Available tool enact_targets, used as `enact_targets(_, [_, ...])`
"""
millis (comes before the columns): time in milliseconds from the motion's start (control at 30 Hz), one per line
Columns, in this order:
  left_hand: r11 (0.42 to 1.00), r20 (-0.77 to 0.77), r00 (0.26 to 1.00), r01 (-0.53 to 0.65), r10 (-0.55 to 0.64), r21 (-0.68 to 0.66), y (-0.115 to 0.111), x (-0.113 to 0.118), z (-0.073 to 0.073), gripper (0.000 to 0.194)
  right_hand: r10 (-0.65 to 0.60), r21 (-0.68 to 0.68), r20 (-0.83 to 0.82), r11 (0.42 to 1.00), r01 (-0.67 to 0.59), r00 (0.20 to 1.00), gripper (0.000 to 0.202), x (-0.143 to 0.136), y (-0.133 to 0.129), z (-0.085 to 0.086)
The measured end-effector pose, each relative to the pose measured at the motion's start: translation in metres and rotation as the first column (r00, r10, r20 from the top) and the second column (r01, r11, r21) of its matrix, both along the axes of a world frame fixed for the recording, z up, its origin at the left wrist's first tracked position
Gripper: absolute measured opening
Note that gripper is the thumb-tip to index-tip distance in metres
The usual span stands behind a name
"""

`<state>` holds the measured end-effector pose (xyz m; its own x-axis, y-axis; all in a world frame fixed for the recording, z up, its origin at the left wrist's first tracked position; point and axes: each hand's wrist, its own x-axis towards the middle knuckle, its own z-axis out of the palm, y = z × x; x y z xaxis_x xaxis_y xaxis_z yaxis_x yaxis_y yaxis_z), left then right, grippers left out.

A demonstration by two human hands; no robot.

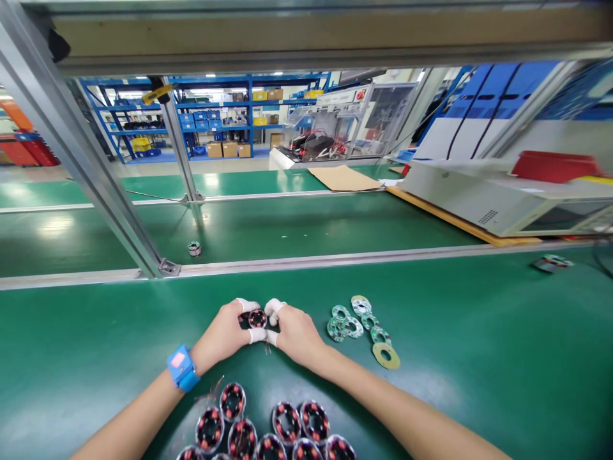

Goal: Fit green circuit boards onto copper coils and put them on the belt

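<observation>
A small motor stator [257, 319], a dark ring with copper-coloured windings, is held above the green bench. My left hand [233, 326] grips it from the left between thumb and fingers. On the other side, my right hand [293, 327] has its fingertips closed at the stator's right edge. White finger cots cover the fingertips of both hands. Thin wires [267, 347] hang below the thumbs. Nearer to me lie several similar stators [242, 437] in clear-rimmed rings. Right of my hands are green ring-shaped circuit boards [343, 324], some in a joined strip [370, 321].
A lone stator [194, 248] stands on the green belt [306, 223] beyond the metal rail [306, 262]. Another part [552, 262] lies at the bench's far right. An aluminium post [96, 140] rises at left. A grey machine housing [474, 195] occupies the back right.
</observation>
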<state>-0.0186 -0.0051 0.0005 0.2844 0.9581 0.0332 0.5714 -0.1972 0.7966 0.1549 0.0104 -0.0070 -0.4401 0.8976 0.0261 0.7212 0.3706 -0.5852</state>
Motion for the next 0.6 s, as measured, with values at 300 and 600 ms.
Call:
enact_targets(300, [0.998,0.052,0.996,0.068,-0.068,0.012,-0.001,0.0,-0.002,0.042,0.007,-0.166,-0.335,0.984,-0.067,0.942,0.014,0.002,0.022,0.012])
enact_targets(600, [0.995,0.207,0.978,-0.005,0.026,-0.103,0.013,-0.004,-0.01,0.024,0.097,0.035,-0.252,0.995,-0.091,0.963,0.014,-0.007,0.032,0.007])
